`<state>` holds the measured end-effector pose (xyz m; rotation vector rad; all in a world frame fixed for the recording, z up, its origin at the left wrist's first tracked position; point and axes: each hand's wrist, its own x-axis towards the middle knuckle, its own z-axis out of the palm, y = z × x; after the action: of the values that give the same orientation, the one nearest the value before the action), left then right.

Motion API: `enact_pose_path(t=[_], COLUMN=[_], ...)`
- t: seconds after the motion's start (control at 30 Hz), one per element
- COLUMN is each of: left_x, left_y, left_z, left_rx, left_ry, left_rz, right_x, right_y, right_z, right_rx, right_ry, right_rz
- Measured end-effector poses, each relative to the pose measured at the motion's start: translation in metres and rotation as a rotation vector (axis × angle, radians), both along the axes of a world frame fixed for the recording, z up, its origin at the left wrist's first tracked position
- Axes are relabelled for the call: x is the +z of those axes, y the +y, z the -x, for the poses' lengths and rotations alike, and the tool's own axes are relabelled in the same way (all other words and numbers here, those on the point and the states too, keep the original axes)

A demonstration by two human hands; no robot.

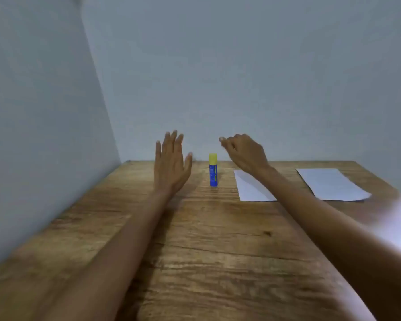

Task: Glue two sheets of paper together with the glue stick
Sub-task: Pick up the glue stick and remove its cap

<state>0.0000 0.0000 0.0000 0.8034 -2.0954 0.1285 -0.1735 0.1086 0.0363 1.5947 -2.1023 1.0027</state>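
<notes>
Glue stick (213,170), blue-bodied with its yellow cap on, stands upright near the far edge of your wooden table (195,251), between your two raised hands and touching neither. Your left hand (171,162) hovers just to its left, palm turned toward the stick, fingers straight and close together, thumb spread out to the side, holding nothing. Your right hand (245,152) hangs above and to the right of the stick, back of the hand up, fingers loosely curled with the tips drawn near the thumb, gripping nothing. Two white sheets lie flat on the table to your right: the nearer sheet of paper (252,188) sits partly under your right forearm, and the second sheet of paper (331,184) lies well apart from it, farther right. Plain grey walls (241,77) meet at the table's far left corner.
</notes>
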Motion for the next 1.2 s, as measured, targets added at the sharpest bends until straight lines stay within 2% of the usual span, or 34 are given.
enact_pose_path(t=[0.1, 0.2, 0.3, 0.43, 0.53, 0.6, 0.67, 0.8, 0.9, 1.03, 1.2], left_x=[-0.002, -0.008, -0.007, -0.012, -0.011, -0.007, -0.003, 0.002, 0.007, 0.002, -0.002], left_y=[0.024, 0.043, 0.049, 0.045, 0.042, 0.044, 0.044, 0.041, 0.040, 0.033, 0.022], left_z=[-0.012, -0.024, -0.028, -0.022, -0.017, -0.015, -0.016, -0.020, -0.024, -0.036, -0.043], left_rx=[-0.048, -0.117, -0.157, -0.220, -0.283, -0.302, -0.312, -0.358, -0.416, -0.515, -0.426], left_ry=[-0.011, 0.028, 0.053, 0.014, 0.205, 0.367, 0.425, 0.298, 0.213, 0.180, 0.369], left_rz=[-0.035, -0.113, -0.176, -0.391, -0.568, -0.602, -0.593, -0.558, -0.564, -0.664, -0.692], right_x=[-0.001, -0.004, -0.007, 0.004, 0.019, 0.027, 0.032, 0.037, 0.044, 0.056, 0.044], right_y=[0.006, 0.000, -0.006, -0.008, -0.008, -0.006, -0.004, 0.005, 0.011, 0.018, 0.019], right_z=[-0.022, -0.039, -0.048, -0.058, -0.063, -0.069, -0.074, -0.076, -0.075, -0.067, -0.056], right_rx=[0.005, -0.001, 0.009, 0.125, 0.261, 0.337, 0.339, 0.273, 0.300, 0.398, 0.332], right_ry=[-0.045, 0.024, 0.059, -0.062, -0.178, -0.220, -0.229, -0.210, -0.173, -0.242, -0.381], right_rz=[-0.130, -0.314, -0.362, -0.330, -0.284, -0.320, -0.355, -0.421, -0.479, -0.412, -0.151])
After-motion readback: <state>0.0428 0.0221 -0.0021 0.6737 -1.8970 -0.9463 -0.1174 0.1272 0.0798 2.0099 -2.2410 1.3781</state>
